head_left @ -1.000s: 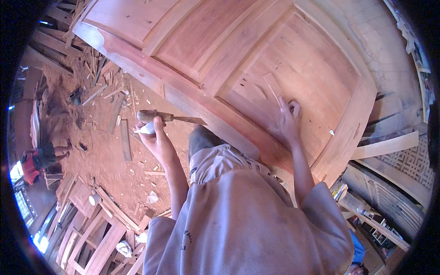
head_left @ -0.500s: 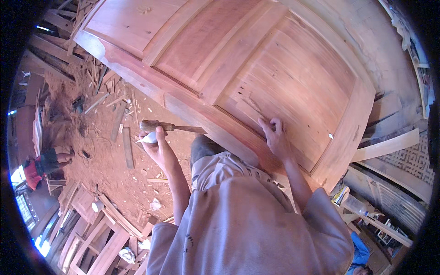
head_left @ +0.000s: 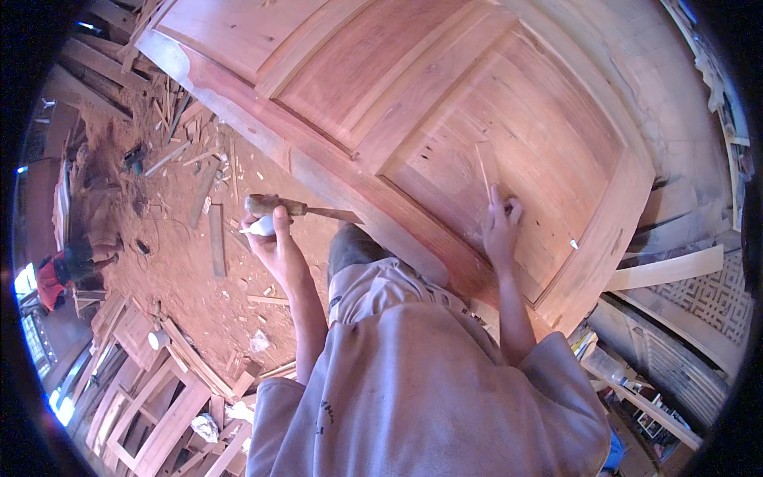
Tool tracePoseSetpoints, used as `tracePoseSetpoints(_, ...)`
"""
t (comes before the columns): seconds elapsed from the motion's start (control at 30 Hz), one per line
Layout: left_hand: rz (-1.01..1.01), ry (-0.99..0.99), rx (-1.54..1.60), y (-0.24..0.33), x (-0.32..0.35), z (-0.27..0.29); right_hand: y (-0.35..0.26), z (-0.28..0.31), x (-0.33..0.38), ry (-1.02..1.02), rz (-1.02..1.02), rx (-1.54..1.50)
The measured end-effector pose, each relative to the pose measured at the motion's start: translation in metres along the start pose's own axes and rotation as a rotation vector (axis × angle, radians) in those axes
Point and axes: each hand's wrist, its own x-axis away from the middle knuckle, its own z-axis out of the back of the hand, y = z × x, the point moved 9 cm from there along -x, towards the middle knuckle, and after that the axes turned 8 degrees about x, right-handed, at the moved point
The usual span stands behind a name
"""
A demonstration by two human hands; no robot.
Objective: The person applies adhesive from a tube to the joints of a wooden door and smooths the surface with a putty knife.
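My left hand (head_left: 280, 248) is closed around a chisel (head_left: 274, 206) with a worn wooden handle. Its blade points right, toward the edge of the wooden door. A small white bottle (head_left: 261, 227) with a pointed tip is held in the same hand, under the handle. Over the door's right recessed panel (head_left: 548, 119), my right hand (head_left: 501, 226) pinches a thin, flat, pale strip (head_left: 486, 165), likely wood. Its far end lies against or just above the panel; I cannot tell which. Small dark holes and a smeared patch mark the wood left of the strip.
The panelled door (head_left: 366, 171) slants across the upper view. Offcuts (head_left: 217, 238) and shavings litter the earthen floor to the left. Wooden frames (head_left: 163, 417) are stacked lower left, with a person in red (head_left: 52, 282) farther off. Boards (head_left: 668, 269) and a clear bottle (head_left: 608, 367) lie right.
My right hand has moved up and right, farther onto the panel, and the strip has swung to point more steeply away from me. The left hand keeps its hold, almost still.
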Motion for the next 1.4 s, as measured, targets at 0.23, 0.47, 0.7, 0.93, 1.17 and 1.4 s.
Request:
tracePoseSetpoints(0.23,0.009,-0.017,-0.016,-0.005,0.0,0.0,-0.063,-0.022,-0.013,0.04,0.124,-0.005)
tracePoseSetpoints(0.47,-0.027,0.004,-0.034,0.0,-0.001,-0.004,-0.078,-0.023,-0.017,-0.038,0.216,-0.023)
tracePoseSetpoints(0.7,0.016,0.019,-0.031,-0.006,0.0,-0.008,-0.087,-0.024,-0.021,-0.006,0.282,-0.029)
tracePoseSetpoints(0.93,-0.008,0.011,-0.023,-0.001,-0.003,-0.007,-0.073,-0.002,-0.003,-0.137,0.366,-0.118)
tracePoseSetpoints(1.17,0.02,-0.012,-0.003,-0.006,-0.003,-0.004,-0.094,-0.015,-0.001,-0.294,0.396,-0.084)
tracePoseSetpoints(1.4,-0.017,0.021,-0.026,0.0,-0.001,-0.006,-0.071,-0.04,-0.008,-0.226,0.356,-0.081)
